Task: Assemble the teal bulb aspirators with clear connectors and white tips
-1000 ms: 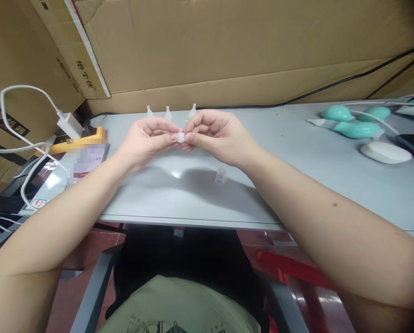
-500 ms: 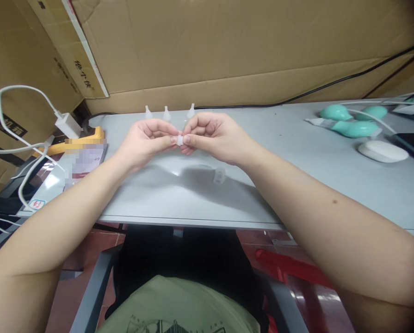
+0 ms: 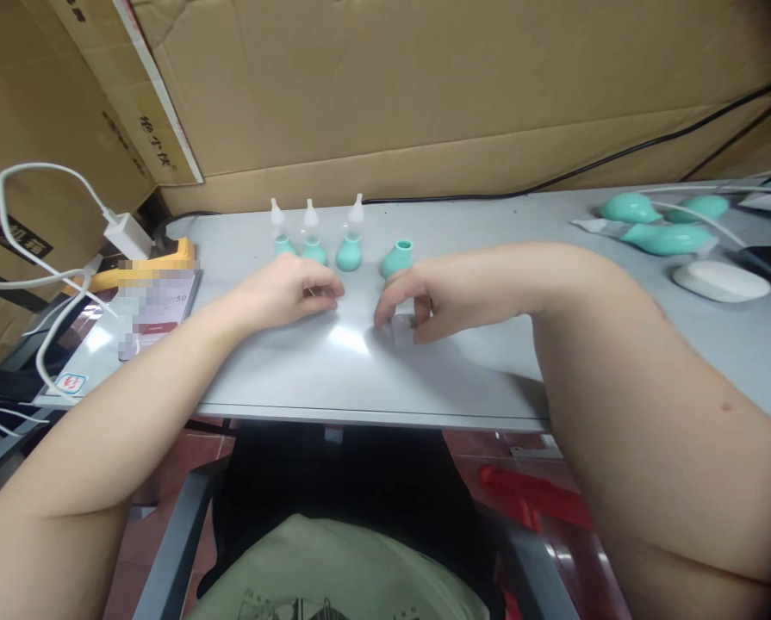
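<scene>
My right hand (image 3: 417, 301) comes down over a small clear plastic tube (image 3: 402, 331) on the table, thumb and fingers apart on either side of it. Whether they touch it I cannot tell. My left hand (image 3: 291, 291) rests near the table surface with fingers curled towards the thumb; what they hold, if anything, is hidden. Behind it stand three teal squeeze bulbs with clear necks and white tips: a left one (image 3: 277, 215), a middle one (image 3: 313, 250) and a right one (image 3: 349, 252). A teal bulb (image 3: 398, 257) with an open mouth sits behind my right hand.
Several teal bulbs (image 3: 666, 238) and a white rounded case (image 3: 721, 282) lie at the right of the grey table (image 3: 282, 370). At the left are a phone (image 3: 165, 301), a yellow object (image 3: 179, 255) and a white charger (image 3: 127, 234) with cable. Cardboard (image 3: 424, 95) stands behind.
My hands, which pinched a small white piece together, have separated. The right has moved down and right to the clear tube; the left has lowered slightly. The teal bulbs behind are now uncovered.
</scene>
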### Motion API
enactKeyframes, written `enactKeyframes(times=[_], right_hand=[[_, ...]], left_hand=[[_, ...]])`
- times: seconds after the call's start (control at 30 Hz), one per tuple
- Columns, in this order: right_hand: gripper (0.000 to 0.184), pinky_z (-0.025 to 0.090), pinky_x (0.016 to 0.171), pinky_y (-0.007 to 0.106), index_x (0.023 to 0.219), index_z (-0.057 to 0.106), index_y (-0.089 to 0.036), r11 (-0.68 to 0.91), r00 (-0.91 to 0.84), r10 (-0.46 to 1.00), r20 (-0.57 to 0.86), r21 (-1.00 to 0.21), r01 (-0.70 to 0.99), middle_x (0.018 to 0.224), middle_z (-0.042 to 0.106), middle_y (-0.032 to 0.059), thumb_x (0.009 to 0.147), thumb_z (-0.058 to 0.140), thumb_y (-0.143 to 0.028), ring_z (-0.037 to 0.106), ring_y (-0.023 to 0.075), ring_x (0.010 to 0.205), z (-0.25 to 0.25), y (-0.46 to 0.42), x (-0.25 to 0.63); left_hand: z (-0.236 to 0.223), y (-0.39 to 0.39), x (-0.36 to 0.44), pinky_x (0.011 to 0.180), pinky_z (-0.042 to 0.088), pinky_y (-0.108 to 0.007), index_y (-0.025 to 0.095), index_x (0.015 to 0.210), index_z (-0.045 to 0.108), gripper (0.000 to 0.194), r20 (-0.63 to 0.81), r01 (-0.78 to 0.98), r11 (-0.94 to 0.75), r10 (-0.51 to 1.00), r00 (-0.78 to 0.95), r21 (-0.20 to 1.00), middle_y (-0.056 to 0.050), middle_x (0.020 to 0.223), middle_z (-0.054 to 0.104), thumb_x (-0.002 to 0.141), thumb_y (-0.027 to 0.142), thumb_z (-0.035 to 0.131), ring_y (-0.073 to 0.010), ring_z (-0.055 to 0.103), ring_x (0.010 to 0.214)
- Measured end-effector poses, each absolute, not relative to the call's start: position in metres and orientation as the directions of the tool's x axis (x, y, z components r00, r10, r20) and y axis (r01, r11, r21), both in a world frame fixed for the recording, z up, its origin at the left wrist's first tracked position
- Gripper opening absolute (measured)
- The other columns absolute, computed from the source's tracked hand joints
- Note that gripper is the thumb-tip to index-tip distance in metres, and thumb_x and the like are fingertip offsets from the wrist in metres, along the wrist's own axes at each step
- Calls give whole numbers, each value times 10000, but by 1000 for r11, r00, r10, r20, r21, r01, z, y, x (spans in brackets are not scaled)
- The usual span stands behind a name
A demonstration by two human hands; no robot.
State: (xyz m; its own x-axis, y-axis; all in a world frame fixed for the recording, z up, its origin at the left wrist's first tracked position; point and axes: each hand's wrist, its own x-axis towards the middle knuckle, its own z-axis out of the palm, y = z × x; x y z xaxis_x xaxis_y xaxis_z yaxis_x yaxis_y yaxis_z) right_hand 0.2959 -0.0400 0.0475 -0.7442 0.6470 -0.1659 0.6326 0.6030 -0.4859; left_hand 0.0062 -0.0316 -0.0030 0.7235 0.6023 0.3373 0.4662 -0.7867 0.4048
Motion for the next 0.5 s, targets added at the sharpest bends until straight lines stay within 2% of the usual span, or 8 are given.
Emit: enactKeyframes(times=[0.1,0.27,0.37,0.5], right_hand=[[307,438,563,302,1033,882,-350,592,-721,614,-320,-418,690,980,830,-17,765,797,-226,710,196,688,43,-41,289],[135,431,586,306,977,833,-299,562,-696,656,-293,-425,709,851,778,-16,850,806,-337,650,170,643,51,-44,283],[175,458,616,306,1005,794,-274,499,-706,686,-176,-591,633,770,745,-33,888,834,-397,640,153,632,54,-41,284],[348,528,613,308,1019,764,-225,422,-723,691,19,-822,382,814,766,0,865,913,-499,696,156,663,45,-31,285]], left_hand=[[-7,-33,13,839,585,-316,214,1054,839,161,332,455,-798,585,740,394,-57,1002,848,963,247,710,-188,762,883],[-10,-33,16,828,572,-328,197,1132,828,226,311,467,-782,603,735,414,-79,1055,847,957,255,698,-201,751,906],[-8,-32,12,791,555,-307,184,1119,825,231,305,483,-757,632,713,440,-65,986,837,928,274,733,-178,723,829],[-5,-32,7,785,551,-311,187,1098,823,234,302,485,-752,636,710,446,-60,964,827,919,323,758,-173,714,804]])
